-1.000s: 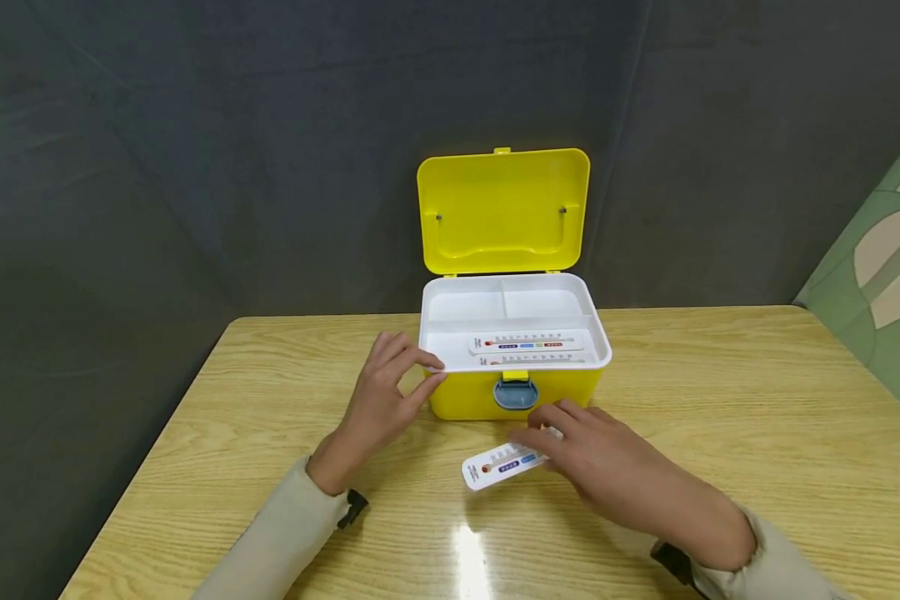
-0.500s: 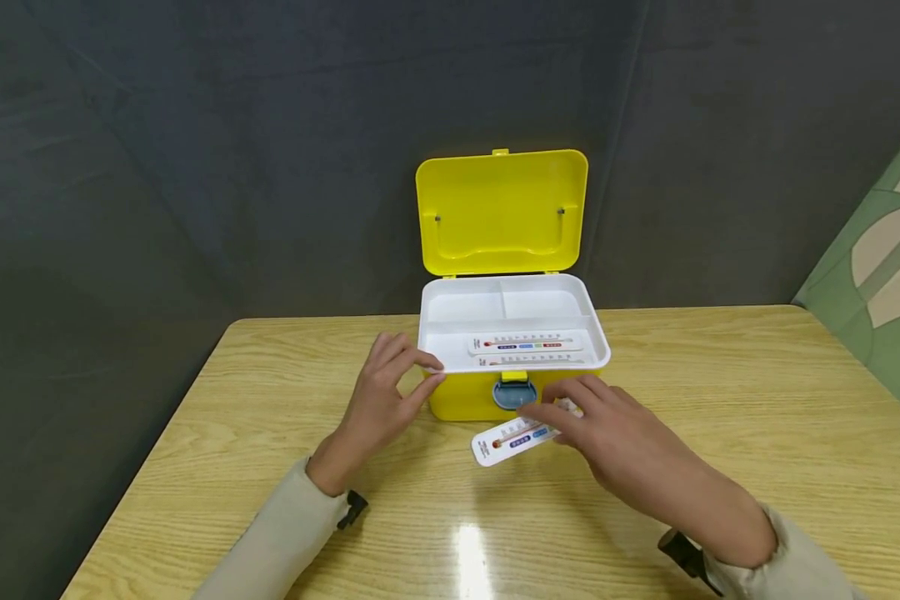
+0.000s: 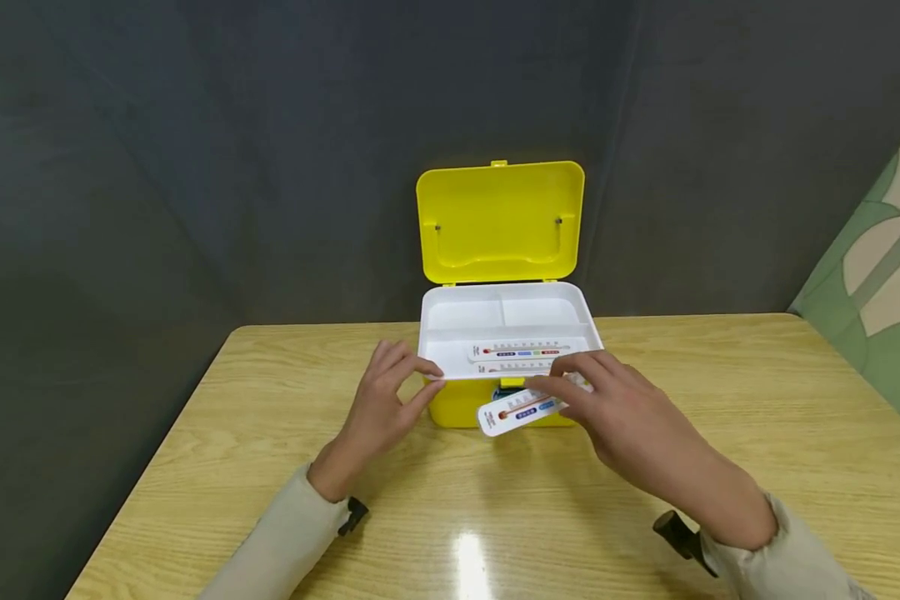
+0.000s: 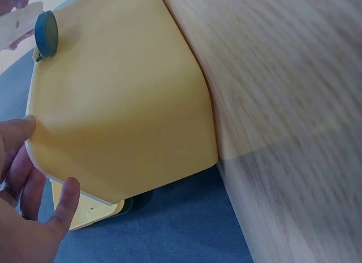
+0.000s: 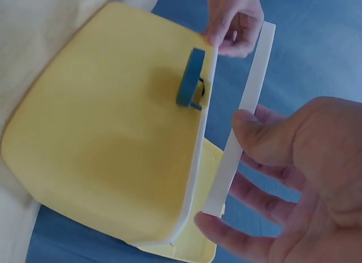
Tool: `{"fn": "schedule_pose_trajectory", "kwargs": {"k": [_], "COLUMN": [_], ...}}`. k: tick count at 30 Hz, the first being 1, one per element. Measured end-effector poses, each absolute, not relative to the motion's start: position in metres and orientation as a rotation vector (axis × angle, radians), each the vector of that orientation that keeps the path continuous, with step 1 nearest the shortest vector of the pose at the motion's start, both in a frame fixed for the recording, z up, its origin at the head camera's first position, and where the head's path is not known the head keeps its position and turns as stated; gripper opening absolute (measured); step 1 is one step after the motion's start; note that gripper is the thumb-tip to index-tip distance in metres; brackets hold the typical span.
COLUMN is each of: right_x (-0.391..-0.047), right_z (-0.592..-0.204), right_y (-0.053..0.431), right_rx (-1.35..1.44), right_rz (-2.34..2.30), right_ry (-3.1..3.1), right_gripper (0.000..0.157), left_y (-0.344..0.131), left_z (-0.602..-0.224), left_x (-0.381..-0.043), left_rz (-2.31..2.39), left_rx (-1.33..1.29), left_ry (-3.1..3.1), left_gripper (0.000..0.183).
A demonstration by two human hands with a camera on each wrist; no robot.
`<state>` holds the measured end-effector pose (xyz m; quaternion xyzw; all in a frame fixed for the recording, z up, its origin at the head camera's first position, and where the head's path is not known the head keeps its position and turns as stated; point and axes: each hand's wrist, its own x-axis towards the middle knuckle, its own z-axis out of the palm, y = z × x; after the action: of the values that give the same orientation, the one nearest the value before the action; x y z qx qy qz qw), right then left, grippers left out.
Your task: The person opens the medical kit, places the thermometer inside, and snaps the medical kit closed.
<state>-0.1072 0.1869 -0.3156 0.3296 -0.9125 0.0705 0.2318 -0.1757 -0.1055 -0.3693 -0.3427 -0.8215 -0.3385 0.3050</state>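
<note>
While the right hand (image 3: 630, 417) pinches a thermometer card (image 3: 517, 410) by its long edges at centre frame, before the yellow box (image 3: 457, 402), it looks light, stiff and slick. The left hand (image 3: 382, 408) pinches the box's white tray rim (image 3: 429, 367), thumb under, finger over.

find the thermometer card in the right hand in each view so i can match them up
Head: thermometer card at centre, held by the right hand before the yellow box.
Left wrist: only its pale end in the top left corner.
Right wrist: seen edge-on, right of centre.
Shared landmark: the box's blue latch.
</note>
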Motion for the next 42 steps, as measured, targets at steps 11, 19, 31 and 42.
{"fn": "schedule_pose_trajectory", "kwargs": {"k": [11, 19, 31, 42], "right_x": [-0.121, -0.136, -0.141, -0.138], "right_z": [-0.299, -0.292, -0.296, -0.292], "right_y": [0.183, 0.174, 0.178, 0.177], "right_rx": [0.82, 0.784, 0.72, 0.734], "right_rz": [0.196, 0.159, 0.045, -0.006], "right_ry": [-2.584, -2.603, -2.69, -2.726], "right_gripper": [0.049, 0.048, 0.053, 0.063], "left_y": [-0.108, -0.109, -0.107, -0.108], "left_z": [-0.368, -0.367, -0.366, -0.364], "left_x": [-0.176, -0.176, -0.174, -0.172], "left_rz": [-0.922, -0.944, -0.952, -0.952], "left_rx": [-0.922, -0.932, -0.946, -0.939], "left_ry": [-2.136, -2.119, -2.131, -2.127], "left_gripper": [0.013, 0.013, 0.011, 0.013]}}
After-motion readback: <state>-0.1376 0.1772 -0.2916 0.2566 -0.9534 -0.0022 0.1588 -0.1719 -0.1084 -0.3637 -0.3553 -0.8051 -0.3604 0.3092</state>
